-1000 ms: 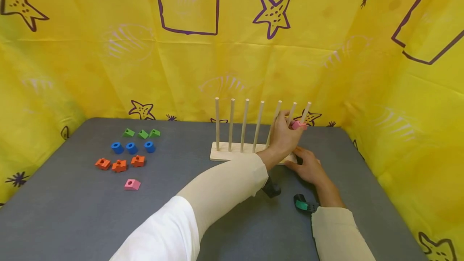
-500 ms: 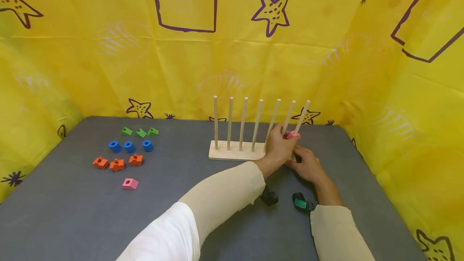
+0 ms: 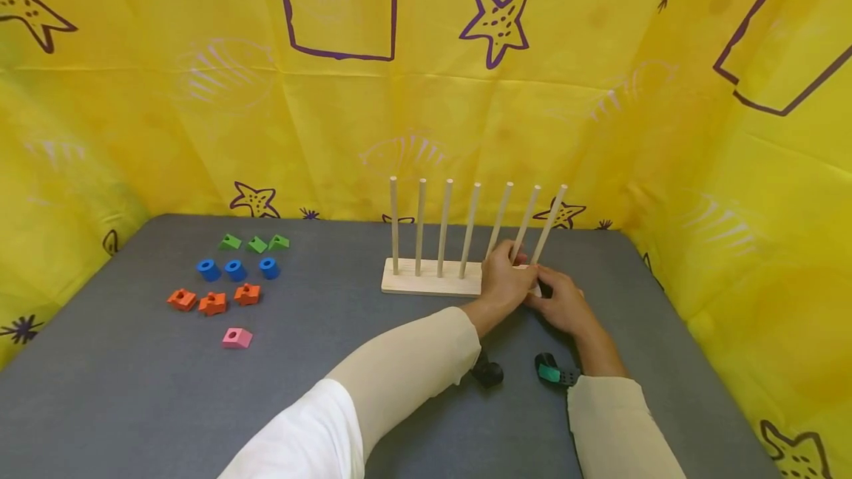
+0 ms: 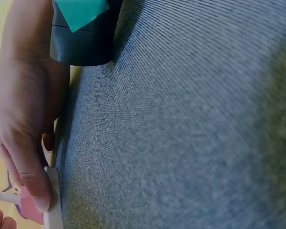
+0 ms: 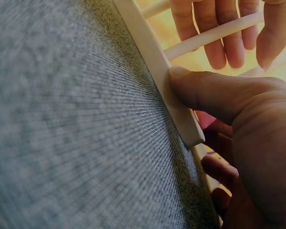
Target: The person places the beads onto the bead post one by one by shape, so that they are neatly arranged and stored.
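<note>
Pressure is what you may be needing to watch here. Your right hand point(image 3: 562, 304) is gripping the right end of the wooden peg stand point(image 3: 433, 284), its thumb pressing on the near edge. Your left hand point(image 3: 502, 277) is reaching across among the right-hand pegs, its fingers curving loosely and apparently holding nothing; whether they are touching a peg, you cannot tell. A pink block point(image 4: 31, 206) is sitting low on the rightmost peg point(image 3: 549, 222), against the base and half hidden by your right thumb. If your left hand is lifting carelessly, its fingers could be catching a neighbouring peg and tipping the stand, more so if your right grip is slackening. Your thumb, lying so close to that block, could be nudging it askew. On the worktop point(image 3: 133, 405), a second pink block point(image 3: 238, 338) is lying near left, with orange blocks point(image 3: 213, 305), blue cylinders point(image 3: 236, 275) and green blocks point(image 3: 229, 242) in rows behind it; a low-sweeping left forearm could be scattering them.
</note>
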`<state>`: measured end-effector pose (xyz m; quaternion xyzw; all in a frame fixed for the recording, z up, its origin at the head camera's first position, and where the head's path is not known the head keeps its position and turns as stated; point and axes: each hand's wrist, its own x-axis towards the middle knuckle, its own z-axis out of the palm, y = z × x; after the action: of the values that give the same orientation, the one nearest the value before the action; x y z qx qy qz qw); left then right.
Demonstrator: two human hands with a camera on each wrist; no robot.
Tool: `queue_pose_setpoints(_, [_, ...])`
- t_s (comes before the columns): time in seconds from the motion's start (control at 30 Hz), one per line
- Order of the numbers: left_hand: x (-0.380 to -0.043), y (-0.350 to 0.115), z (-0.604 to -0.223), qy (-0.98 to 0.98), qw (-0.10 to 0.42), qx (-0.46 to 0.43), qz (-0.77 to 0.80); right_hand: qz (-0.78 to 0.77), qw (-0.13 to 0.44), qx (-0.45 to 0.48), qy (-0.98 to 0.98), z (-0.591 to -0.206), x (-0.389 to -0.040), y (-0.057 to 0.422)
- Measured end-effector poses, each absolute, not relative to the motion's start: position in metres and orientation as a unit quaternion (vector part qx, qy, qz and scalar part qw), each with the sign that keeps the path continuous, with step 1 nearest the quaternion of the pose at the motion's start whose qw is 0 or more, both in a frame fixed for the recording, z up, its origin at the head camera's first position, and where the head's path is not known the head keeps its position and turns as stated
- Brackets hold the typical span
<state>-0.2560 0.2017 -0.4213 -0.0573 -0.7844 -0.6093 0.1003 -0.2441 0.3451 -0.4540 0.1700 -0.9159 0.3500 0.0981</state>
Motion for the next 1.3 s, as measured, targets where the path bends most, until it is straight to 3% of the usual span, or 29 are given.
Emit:
queue_pose_setpoints(0.47, [-0.233, 0.180, -0.415, -0.792, 0.062, -0.062, -0.604, 0.345, 0.072, 0.151, -0.924, -0.451, -0.243, 0.343])
queue_pose_setpoints(0.7, [-0.214, 0.156, -0.400, -0.758, 0.062, -0.125, -0.638, 0.347, 0.063, 0.150, -0.923, -0.450, -0.243, 0.341])
queue_pose_setpoints(1.03, [-0.186, 0.100, -0.365, -0.709, 0.091, -0.247, -0.655, 0.334, 0.055, 0.136, -0.931, -0.449, -0.241, 0.343])
queue_pose_setpoints(1.3, [-0.169, 0.040, -0.351, -0.688, 0.121, -0.272, -0.662, 0.332, 0.035, 0.123, -0.935, -0.449, -0.238, 0.342])
